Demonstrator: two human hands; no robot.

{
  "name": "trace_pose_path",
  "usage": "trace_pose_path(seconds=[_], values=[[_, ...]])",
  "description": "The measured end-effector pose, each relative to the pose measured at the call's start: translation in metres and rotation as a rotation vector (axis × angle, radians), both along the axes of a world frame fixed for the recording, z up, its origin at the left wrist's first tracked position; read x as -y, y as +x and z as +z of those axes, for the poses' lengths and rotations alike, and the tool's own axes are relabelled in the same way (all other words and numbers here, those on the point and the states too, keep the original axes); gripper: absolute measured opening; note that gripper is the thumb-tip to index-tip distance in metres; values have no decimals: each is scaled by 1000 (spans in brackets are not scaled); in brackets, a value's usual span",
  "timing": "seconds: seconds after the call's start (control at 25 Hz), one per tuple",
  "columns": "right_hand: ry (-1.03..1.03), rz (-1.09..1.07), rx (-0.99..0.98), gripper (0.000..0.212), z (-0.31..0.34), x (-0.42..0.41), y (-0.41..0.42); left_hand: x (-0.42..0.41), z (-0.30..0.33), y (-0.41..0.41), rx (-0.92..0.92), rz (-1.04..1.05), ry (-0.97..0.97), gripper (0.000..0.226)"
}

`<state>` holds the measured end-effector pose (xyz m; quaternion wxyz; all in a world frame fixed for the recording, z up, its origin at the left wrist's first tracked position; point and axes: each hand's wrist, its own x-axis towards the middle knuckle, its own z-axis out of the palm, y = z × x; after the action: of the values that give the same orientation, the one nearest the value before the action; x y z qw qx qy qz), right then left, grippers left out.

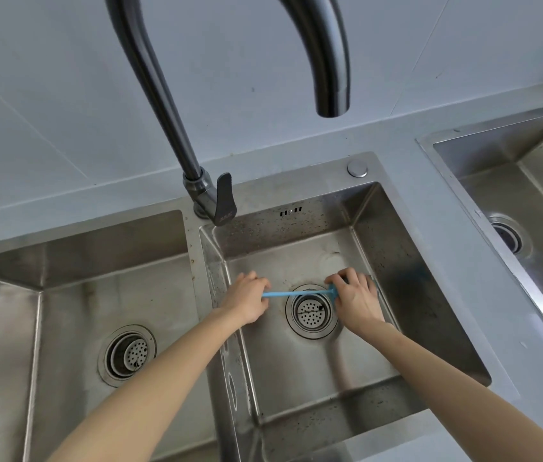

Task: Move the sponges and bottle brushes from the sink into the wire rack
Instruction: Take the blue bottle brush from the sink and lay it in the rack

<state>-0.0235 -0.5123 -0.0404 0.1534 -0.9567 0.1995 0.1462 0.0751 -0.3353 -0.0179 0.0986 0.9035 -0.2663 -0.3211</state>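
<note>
While both hands reached into the middle sink basin (397, 261), left hand (250, 300) pinched the blue bottle brush (292, 292) handle end. Right hand (357, 298) closed over its head near the drain strainer (310, 313), likely for a level lift.

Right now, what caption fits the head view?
Both hands, left and right, hold a blue brush over the sink drain.

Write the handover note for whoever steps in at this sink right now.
Left hand: closed on the handle end of the blue bottle brush.
Right hand: closed over the brush's head end, hiding it.
The brush lies level across the middle basin, just above the drain strainer, both hands low in the basin.
Done: cannot tell; no wire rack or sponges in view.
Left: lift this brush out and put it in the rack.
</note>
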Motion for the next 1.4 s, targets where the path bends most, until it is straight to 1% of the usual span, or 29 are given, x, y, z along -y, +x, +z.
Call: trace_pose_path(seconds=[0.2,0.4,0.52,0.6,0.72,0.76,0.96,1.12,1.2,1.32,1.4], values=[[-21,19,58,36,29,-8,-6,-14,28,-6,83,16,-125,23],[37,15,89,30,56,-22,-11,-33,66,-9,125,109,-355,19],[80,46,74,27,69,-38,-14,-45,89,-13,136,108,-459,16],[116,66,73,30,78,-52,-14,-53,104,-17,166,109,-514,18],[166,140,89,42,97,-72,-14,-62,121,-20,201,105,-560,21],[177,167,111,42,104,-78,-14,-66,125,-21,212,97,-562,22],[316,208,312,31,137,-111,-11,-79,140,-29,280,105,-582,26],[367,154,466,19,153,-132,-8,-90,149,-33,258,164,-656,25],[392,133,498,17,160,-139,-7,-99,154,-35,243,197,-712,24],[439,91,530,17,172,-151,-5,-116,158,-38,179,242,-775,28],[484,43,555,20,179,-162,-3,-130,154,-39,129,263,-769,35]])
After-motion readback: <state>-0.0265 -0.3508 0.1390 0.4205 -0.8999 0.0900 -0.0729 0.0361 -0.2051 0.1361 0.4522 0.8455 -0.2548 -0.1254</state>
